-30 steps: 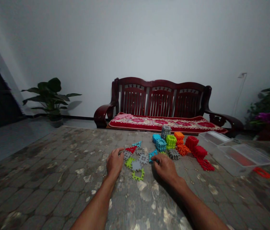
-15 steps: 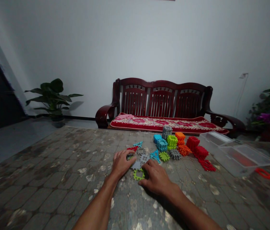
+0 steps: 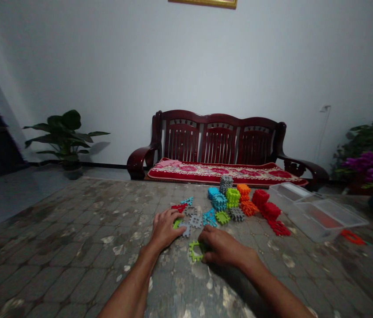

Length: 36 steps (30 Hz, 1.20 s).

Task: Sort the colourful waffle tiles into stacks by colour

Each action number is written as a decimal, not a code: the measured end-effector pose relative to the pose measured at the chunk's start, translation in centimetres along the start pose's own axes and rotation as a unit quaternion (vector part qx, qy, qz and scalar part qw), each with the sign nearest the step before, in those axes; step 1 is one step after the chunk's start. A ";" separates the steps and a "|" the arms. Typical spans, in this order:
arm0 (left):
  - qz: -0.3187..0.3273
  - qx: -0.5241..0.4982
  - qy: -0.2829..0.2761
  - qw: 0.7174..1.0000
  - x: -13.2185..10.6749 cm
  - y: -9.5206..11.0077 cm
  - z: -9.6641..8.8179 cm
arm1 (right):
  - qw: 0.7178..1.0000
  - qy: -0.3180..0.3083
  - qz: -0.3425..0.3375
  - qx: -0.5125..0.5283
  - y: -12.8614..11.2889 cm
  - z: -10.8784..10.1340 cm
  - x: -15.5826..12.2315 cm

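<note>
My right hand pinches a lime-green square interlocking tile, an open frame with toothed edges, at its right side near the tabletop. My left hand curls over the left end of a group of flat tiles, thumb against a light grey interlocking tile. A bit of another lime-green piece shows under its fingers, the rest hidden. Behind lie a grey windowed tile, a dark grey frame tile, red triangle pieces and a blue triangle piece.
Right of the hands lie a blue triangle and a green tile. Stacks of blue, green, orange and red tiles stand beyond, near clear plastic boxes. A wooden bench stands behind the table.
My right hand has drawn the lime-green tile toward me and slightly right, leaving a gap between it and the light grey tile. My left hand stays at the tile group. The view has shifted slightly.
</note>
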<state>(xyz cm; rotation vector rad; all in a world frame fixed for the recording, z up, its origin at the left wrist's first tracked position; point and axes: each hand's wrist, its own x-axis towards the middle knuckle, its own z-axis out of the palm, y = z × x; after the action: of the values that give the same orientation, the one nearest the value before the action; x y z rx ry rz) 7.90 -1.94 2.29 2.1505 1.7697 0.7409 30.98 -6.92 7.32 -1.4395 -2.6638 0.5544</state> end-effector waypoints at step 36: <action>-0.106 -0.184 0.167 0.963 1.4 -1.7 -0.1 | 0.927 0.337 0.149 0.073 5.4 -1.1 -1.3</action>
<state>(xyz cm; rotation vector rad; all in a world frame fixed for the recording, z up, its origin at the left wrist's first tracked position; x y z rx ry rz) 6.60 -0.22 1.78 1.6373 1.8000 1.3158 36.26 -5.01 6.61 -1.6241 -1.8549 0.2013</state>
